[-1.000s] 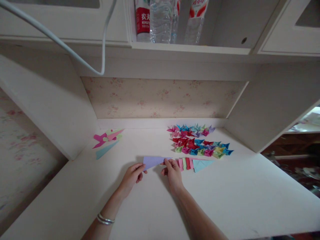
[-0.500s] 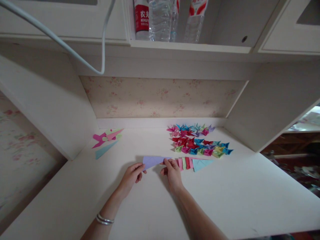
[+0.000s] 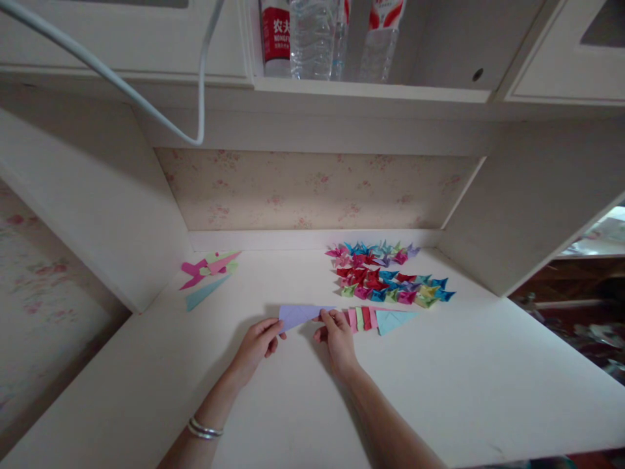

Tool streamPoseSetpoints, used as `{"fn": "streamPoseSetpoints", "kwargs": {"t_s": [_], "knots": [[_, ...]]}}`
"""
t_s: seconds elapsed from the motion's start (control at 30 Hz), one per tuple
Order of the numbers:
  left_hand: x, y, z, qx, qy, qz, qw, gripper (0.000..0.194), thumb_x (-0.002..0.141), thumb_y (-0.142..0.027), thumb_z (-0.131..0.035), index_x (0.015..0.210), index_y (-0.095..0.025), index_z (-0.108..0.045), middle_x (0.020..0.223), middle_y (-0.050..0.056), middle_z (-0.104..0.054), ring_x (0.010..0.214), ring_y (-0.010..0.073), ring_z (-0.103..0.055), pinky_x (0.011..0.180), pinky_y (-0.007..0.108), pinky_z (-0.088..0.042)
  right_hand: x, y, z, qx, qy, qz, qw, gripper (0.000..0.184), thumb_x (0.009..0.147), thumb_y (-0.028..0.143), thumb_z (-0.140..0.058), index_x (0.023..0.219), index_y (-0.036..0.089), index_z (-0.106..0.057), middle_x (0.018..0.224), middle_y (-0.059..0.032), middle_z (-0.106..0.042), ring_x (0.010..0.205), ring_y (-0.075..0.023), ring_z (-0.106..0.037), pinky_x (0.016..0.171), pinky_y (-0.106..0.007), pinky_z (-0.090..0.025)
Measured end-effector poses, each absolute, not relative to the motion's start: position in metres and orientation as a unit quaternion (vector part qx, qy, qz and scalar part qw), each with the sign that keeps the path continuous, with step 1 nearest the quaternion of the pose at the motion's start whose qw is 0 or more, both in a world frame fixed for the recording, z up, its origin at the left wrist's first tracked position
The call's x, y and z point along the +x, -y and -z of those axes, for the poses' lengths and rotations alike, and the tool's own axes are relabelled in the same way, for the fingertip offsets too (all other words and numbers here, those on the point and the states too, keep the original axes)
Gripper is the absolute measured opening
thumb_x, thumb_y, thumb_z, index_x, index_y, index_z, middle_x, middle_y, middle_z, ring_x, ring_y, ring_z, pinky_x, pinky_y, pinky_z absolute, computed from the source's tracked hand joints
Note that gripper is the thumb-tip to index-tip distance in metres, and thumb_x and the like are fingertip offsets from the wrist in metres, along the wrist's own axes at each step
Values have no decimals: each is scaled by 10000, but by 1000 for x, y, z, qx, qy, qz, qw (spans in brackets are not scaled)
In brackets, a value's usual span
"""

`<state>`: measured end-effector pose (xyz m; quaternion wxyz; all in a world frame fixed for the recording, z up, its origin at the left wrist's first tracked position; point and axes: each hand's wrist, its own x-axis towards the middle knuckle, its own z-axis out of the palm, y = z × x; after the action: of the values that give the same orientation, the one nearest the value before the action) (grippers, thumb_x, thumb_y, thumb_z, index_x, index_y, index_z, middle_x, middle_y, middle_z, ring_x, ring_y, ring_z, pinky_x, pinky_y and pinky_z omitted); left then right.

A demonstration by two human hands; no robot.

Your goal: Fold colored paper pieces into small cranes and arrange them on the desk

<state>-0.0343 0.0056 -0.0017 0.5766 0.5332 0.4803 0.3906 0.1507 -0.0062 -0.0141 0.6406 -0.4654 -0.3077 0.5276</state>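
A purple piece of folded paper (image 3: 297, 316), creased and tapering to a point on the right, is held between my two hands just above the table. My left hand (image 3: 257, 339) pinches its lower left corner between thumb and fingers. Near the narrow end, my right hand (image 3: 336, 333) grips the lower edge, and its fingers cover part of the paper. Beside my right hand lie pink, green and red folded strips (image 3: 361, 319) and a light blue creased paper triangle (image 3: 392, 320).
Rows of small folded paper figures (image 3: 385, 280) stand at the back right. Paper scraps (image 3: 208, 268) and a teal paper wedge (image 3: 207, 293) lie at the back left. Overhead, a shelf holds plastic bottles (image 3: 312, 39), and a white cable-like arm (image 3: 146, 109) hangs at upper left.
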Motion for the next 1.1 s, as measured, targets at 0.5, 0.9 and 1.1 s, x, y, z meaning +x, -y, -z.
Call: {"fn": "streamPoseSetpoints", "kwargs": {"t_s": [0.5, 0.9, 1.1], "knots": [[-34, -3, 0, 557, -486, -366, 565, 397, 777, -524, -548, 691, -141, -612, 455, -46, -431, 414, 68, -349, 414, 196, -217, 150, 10, 6, -462, 310, -531, 639, 349, 715, 492, -681, 715, 172, -542, 747, -13, -647, 431, -86, -518, 432, -222, -369], [-33, -2, 0, 545, -485, -380, 568, 352, 761, -474, -569, 867, -148, -648, 711, 12, -592, 463, 64, -396, 403, 184, -234, 299, 34, -19, -564, 310, -313, 699, 876, 680, 401, -731, 1412, 280, -265, 708, 39, -655, 487, -121, -561, 502, -252, -464], [-31, 1, -3, 541, -493, -384, 562, 337, 742, -469, -583, 836, -153, -651, 698, 7, -593, 462, 67, -403, 406, 187, -242, 366, 35, 8, -716, 366, -224, 551, 512, 724, 523, -602, 1082, 161, -659, 719, -58, -678, 559, -183, -615, 561, -306, -480]]}}
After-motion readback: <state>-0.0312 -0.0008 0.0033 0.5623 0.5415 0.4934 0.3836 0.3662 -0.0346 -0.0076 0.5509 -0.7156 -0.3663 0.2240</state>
